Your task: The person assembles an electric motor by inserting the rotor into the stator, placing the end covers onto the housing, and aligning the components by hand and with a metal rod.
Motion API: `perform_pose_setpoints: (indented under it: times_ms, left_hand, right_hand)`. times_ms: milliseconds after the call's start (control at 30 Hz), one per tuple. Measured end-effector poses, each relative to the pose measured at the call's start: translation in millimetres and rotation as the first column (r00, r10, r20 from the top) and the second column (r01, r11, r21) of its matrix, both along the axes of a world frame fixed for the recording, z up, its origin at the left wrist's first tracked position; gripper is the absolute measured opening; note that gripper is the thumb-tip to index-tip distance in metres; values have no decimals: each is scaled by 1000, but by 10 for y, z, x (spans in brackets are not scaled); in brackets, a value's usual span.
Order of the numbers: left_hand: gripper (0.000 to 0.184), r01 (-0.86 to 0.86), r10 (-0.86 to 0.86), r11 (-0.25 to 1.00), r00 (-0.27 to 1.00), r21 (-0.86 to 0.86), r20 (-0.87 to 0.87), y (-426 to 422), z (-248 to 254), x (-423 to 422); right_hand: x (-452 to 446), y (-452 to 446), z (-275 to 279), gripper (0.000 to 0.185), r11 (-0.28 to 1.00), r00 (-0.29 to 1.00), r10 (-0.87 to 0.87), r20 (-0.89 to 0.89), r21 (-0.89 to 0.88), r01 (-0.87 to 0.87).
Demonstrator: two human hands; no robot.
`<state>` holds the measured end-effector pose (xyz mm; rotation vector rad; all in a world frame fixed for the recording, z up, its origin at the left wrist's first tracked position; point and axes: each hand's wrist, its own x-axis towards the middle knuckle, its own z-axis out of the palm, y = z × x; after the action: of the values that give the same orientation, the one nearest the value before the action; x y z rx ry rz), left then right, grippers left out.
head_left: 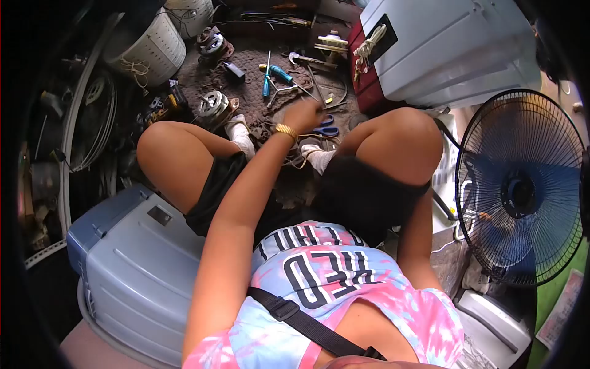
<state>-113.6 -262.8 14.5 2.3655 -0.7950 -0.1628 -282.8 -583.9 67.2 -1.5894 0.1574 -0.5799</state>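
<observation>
Basically, floor-level bench: person seated low, knees spread, so the brown mat (252,49) between and ahead of the feet sits inside arm's reach. Mat probably there to stop small parts rolling and spare the metal.

Left hand (302,117) is out over the tool cluster, arm passing between the knees, fingers curled. Grip: can't tell whether it's closed on anything; the fingertips are too dark and blurred. A thin metal rod ends near the fingers, but contact isn't readable.

Right hand is out of sight. Forearm (418,255) drops behind the right thigh, so its grip is unknown too.

Scissors (330,130), blue loops up, lie just beside the left hand, toward the right foot. Loops look handy for a quick pickup. Blue-handled screwdriver (266,88) lies shaft-forward, handle nearest the person; a second blue-handled driver (281,74) slants its shaft toward the hand. Hammer (313,60) lies across the far side, likely lower priority.

Round metal motor part (213,106) is parked by the left foot (241,134), clear of the reach path. Cord bundle (371,42) on the pale panel is tied up, presumably against trailing. Fan (522,190) stands off to the right, probably for air.
</observation>
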Motion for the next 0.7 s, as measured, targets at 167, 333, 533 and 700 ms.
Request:
perform_pose_setpoints:
  times_ms: [167,333,533,700]
  left_hand:
    - [43,194,75,697,938,690,-339,278,-2353,-920]
    - [27,-31,142,864,973,503,-183,224,-1094,-347]
    - [53,-110,120,993,923,48,-365,-75,-924,766]
    - [46,-38,-1,994,937,-107,-348,83,-399,664]
  right_hand:
    - [-545,255,-260,18,997,975,61,-213,57,-50]
    - [-488,318,-360,19,995,963,87,-256,78,-69]
    - [-302,282,-358,19,988,964,115,-241,125,-87]
    - [-516,487,-513,20,988,947,131,-294,113,-102]
